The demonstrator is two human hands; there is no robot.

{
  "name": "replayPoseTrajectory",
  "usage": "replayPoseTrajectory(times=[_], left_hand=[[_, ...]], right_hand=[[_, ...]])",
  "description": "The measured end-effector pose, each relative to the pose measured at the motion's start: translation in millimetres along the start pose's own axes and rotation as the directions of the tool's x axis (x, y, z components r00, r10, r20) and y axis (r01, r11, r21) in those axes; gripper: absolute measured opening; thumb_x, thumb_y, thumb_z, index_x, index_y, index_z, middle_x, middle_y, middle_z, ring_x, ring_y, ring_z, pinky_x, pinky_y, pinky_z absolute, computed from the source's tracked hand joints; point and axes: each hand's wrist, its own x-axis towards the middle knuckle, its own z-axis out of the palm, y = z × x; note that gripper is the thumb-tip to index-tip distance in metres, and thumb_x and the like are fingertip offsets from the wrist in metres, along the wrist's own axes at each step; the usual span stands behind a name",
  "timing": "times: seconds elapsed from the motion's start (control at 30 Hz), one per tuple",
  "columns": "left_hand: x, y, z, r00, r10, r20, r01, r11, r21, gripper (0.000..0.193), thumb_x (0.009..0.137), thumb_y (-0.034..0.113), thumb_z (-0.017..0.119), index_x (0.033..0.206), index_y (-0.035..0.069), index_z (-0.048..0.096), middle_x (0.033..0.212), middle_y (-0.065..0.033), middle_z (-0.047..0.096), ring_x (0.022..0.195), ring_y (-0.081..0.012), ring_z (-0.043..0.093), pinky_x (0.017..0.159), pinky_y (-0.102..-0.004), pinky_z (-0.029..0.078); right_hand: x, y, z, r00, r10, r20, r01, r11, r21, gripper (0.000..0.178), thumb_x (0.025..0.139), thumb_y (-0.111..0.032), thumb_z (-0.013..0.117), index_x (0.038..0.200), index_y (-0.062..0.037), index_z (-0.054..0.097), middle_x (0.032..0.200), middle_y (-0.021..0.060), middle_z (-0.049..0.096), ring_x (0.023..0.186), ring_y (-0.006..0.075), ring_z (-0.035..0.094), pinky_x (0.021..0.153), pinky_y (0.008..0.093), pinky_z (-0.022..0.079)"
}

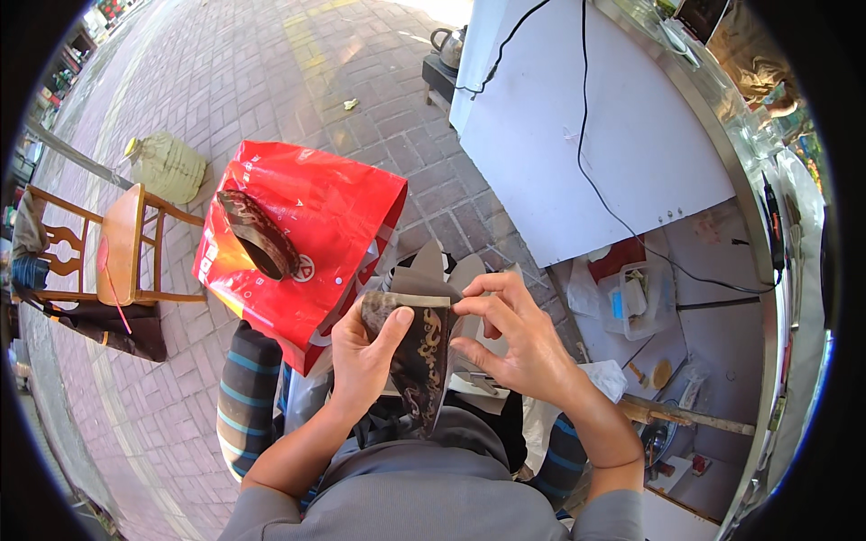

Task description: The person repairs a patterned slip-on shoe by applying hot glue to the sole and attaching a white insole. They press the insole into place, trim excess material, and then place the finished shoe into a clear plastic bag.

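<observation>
Above my lap, a dark brown patterned fabric piece [417, 361] with gold scrollwork and a pale upper edge is held upright. My left hand [363, 353] grips its left side, thumb pressed on the front and the other fingers behind. My right hand [512, 341] has curled fingers at the piece's upper right edge, with the thumb tip beside the same edge lower down. Any small thing between those fingertips is too small to see. Behind the piece, grey petal-shaped flat pieces [428, 263] stick up. A similar dark patterned loop [262, 236] lies on a red bag [347, 203] to the left.
A wooden chair [126, 243] stands at far left beside a pale plastic jug [169, 167]. To the right, a white panel [595, 135] with a black cable [585, 108] rises over shelves holding a clear plastic box [645, 298]. A kettle [448, 47] sits at the back.
</observation>
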Motion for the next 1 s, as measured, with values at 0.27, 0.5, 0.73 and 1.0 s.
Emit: replayPoseTrajectory(times=[0.27,0.5,0.73,1.0], left_hand=[[1.1,-4.2,-4.3,0.998,-0.023,0.062,0.025,0.999,-0.029,0.019,0.097,0.015,0.065,0.108,0.0,0.062,0.097,-0.0017,0.069,0.083,-0.0053,0.062,0.076,-0.0228,0.051],[2.4,-5.9,-4.1,0.995,-0.021,0.1,0.03,0.996,-0.088,0.022,0.095,0.015,0.068,0.108,-0.002,0.062,0.094,-0.001,0.069,0.081,-0.0046,0.061,0.073,-0.0222,0.051],[6.5,-6.3,-1.9,0.991,-0.064,0.115,0.071,0.996,-0.06,0.022,0.095,0.015,0.069,0.108,-0.001,0.061,0.093,-0.0006,0.068,0.082,-0.0046,0.06,0.074,-0.0222,0.051],[11.1,-10.7,0.0,0.989,-0.047,0.14,0.055,0.997,-0.054,0.024,0.096,0.015,0.068,0.111,0.0,0.057,0.098,-0.0009,0.066,0.087,-0.0046,0.059,0.077,-0.0225,0.05]], right_hand=[[6.9,-7.3,-15.1,0.952,0.197,0.233,-0.234,0.962,0.144,0.03,0.087,-0.016,0.075,0.113,-0.0103,0.06,0.064,0.0014,0.054,0.052,0.0117,0.048,0.051,0.028,0.041],[13.4,-3.6,-22.3,0.934,0.161,0.319,-0.234,0.95,0.207,0.027,0.09,-0.017,0.071,0.11,-0.0064,0.058,0.059,0.0073,0.056,0.05,0.0224,0.052,0.051,0.0336,0.042],[4.4,1.2,-14.8,0.975,0.101,0.197,-0.123,0.987,0.103,0.026,0.087,-0.018,0.076,0.106,-0.0093,0.06,0.06,0.0025,0.058,0.05,0.0126,0.052,0.05,0.0264,0.043],[-3.1,7.9,-5.2,0.981,0.152,0.125,-0.17,0.973,0.156,0.034,0.083,-0.021,0.081,0.102,-0.0076,0.055,0.061,0.0017,0.056,0.049,0.011,0.051,0.048,0.0263,0.043]])
